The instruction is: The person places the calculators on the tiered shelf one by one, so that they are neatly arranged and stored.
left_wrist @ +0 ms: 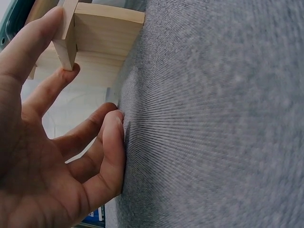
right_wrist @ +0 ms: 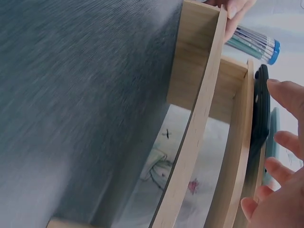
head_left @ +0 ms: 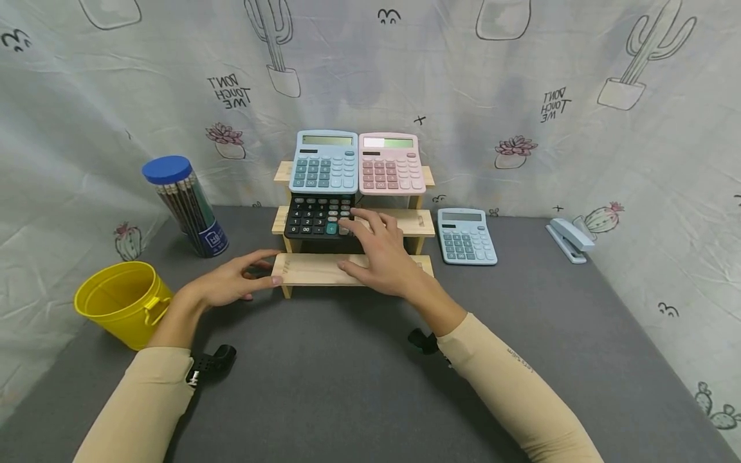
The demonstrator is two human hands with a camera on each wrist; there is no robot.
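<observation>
A three-step wooden display stand (head_left: 312, 269) stands near the back of the table. My left hand (head_left: 231, 280) pinches the left end of its lowest board; in the left wrist view the thumb and a finger (left_wrist: 52, 90) meet that board's end. On the middle step leans a black calculator (head_left: 315, 215). Over its lower right side is my right hand (head_left: 383, 254), fingers spread and fingertips at the calculator's edge. In the right wrist view the black calculator (right_wrist: 260, 107) appears edge-on beside the fingers. A blue calculator (head_left: 325, 161) and a pink calculator (head_left: 392, 164) lean side by side on the top step.
Another blue calculator (head_left: 466, 236) lies right of the stand, with a light blue stapler (head_left: 570, 240) farther right. At left are a blue-lidded pencil tub (head_left: 191, 212) and a yellow bucket (head_left: 121, 302), close to the left forearm. A printed curtain (head_left: 359, 77) hangs behind.
</observation>
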